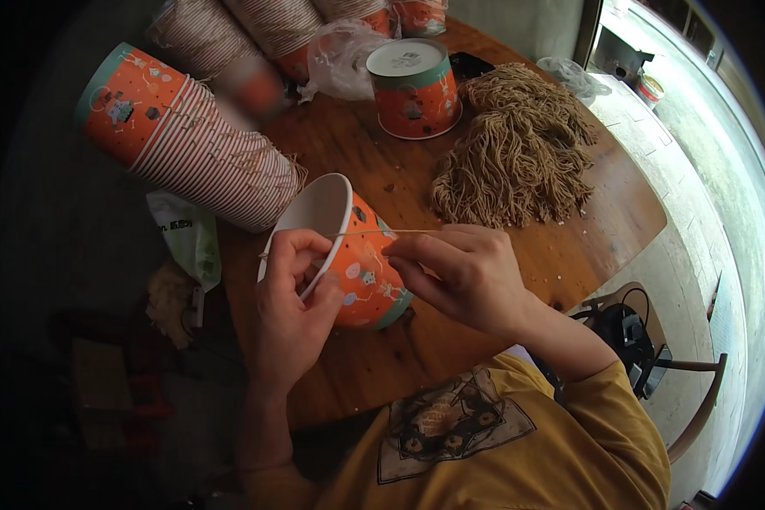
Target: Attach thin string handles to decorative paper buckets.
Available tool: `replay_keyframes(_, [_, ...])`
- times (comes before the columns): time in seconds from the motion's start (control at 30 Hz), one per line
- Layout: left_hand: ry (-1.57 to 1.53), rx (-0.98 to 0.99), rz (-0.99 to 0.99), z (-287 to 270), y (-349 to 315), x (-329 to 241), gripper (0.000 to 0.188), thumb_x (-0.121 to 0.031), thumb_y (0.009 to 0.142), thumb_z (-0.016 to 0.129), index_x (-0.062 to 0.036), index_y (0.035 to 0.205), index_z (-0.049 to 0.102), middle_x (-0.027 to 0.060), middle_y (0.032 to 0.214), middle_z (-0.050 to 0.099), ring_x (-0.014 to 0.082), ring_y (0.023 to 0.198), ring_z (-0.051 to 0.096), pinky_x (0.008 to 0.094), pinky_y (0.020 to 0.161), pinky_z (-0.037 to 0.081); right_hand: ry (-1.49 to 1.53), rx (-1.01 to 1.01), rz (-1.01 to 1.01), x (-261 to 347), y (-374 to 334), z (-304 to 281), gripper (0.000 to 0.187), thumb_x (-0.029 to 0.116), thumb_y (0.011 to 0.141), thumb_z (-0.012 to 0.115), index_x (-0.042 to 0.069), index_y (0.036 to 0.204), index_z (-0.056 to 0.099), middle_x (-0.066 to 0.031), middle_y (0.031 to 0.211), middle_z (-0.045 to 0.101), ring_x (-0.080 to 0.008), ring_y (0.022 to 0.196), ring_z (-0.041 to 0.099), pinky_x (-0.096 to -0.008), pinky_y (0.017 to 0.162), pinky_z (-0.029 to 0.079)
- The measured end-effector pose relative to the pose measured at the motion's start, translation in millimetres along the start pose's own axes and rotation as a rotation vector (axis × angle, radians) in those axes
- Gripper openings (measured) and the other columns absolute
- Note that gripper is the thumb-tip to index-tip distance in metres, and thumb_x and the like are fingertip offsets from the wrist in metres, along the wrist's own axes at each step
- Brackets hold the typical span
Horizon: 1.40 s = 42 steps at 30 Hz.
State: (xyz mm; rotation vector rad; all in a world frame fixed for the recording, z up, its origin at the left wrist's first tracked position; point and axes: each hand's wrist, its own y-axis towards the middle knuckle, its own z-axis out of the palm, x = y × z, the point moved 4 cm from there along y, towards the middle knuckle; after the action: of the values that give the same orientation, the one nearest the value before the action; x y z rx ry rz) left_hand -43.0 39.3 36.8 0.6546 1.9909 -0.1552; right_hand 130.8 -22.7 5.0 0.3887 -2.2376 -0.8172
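Observation:
An orange paper cup (361, 272) with a teal base and white inside lies tilted on the round wooden table (501, 340), its mouth facing up and left. My left hand (289, 297) grips its rim, thumb inside. My right hand (463, 272) pinches a thin tan string (382, 232) that runs taut across the cup's mouth to my left fingers.
A heap of tan strings (518, 153) lies right of centre. One upturned orange cup (415, 89) stands behind it. Long stacks of nested cups (195, 144) lie at the left and back. Plastic bags (344, 55) sit at the back. A wooden chair (654, 357) stands lower right.

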Motion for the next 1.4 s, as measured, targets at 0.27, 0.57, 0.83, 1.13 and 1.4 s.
replay_keyframes(0.27, [-0.092, 0.083, -0.044, -8, -6, -2, 0.049, 0.004, 0.081, 0.045, -0.0009, 0.130, 0.049, 0.0132, 0.095, 0.068, 0.0093, 0.084, 0.062, 0.0258, 0.075, 0.051, -0.093, -0.094, -0.098, 2, 4, 20, 0.015, 0.012, 0.078, 0.070, 0.007, 0.089, 0.060, -0.0047, 0.071, 0.058, -0.0221, 0.063, 0.059, -0.0326, 0.056, 0.048])
replay_keyframes(0.57, [-0.032, 0.154, -0.057, -6, -14, 0, 0.051, 0.004, 0.081, 0.045, -0.0017, 0.131, 0.048, 0.0101, 0.090, 0.066, 0.0081, 0.082, 0.061, 0.0248, 0.074, 0.050, -0.155, -0.057, -0.073, 9, 4, 28, 0.015, 0.014, 0.080, 0.069, 0.007, 0.086, 0.058, -0.0044, 0.071, 0.057, -0.0216, 0.064, 0.059, -0.0327, 0.055, 0.048])
replay_keyframes(0.83, [0.058, 0.057, 0.165, 10, -17, -1, 0.044, 0.006, 0.087, 0.056, -0.0043, 0.130, 0.049, 0.0061, 0.088, 0.062, 0.0104, 0.084, 0.060, 0.0255, 0.075, 0.051, -0.026, -0.035, -0.007, 19, -3, 20, 0.012, 0.015, 0.082, 0.068, 0.007, 0.083, 0.059, -0.0065, 0.067, 0.056, -0.0242, 0.059, 0.058, -0.0348, 0.052, 0.047])
replay_keyframes(1.13, [0.380, -0.013, 0.416, 12, -19, -7, 0.007, 0.001, 0.089, 0.058, -0.0009, 0.095, 0.057, 0.0074, 0.081, 0.060, 0.0161, 0.071, 0.061, 0.0274, 0.063, 0.049, 0.222, 0.059, 0.125, 12, -6, 22, 0.016, 0.021, 0.088, 0.060, 0.006, 0.084, 0.056, -0.0112, 0.069, 0.059, -0.0319, 0.063, 0.060, -0.0406, 0.053, 0.047])
replay_keyframes(1.4, [0.340, -0.040, 0.354, 10, -23, -6, 0.003, -0.004, 0.093, 0.054, -0.0023, 0.094, 0.056, 0.0060, 0.080, 0.060, 0.0142, 0.071, 0.060, 0.0276, 0.063, 0.048, 0.496, 0.112, 0.356, 11, -7, 19, 0.008, 0.013, 0.087, 0.064, 0.004, 0.088, 0.063, -0.0016, 0.063, 0.057, -0.0069, 0.054, 0.051, -0.0243, 0.051, 0.042])
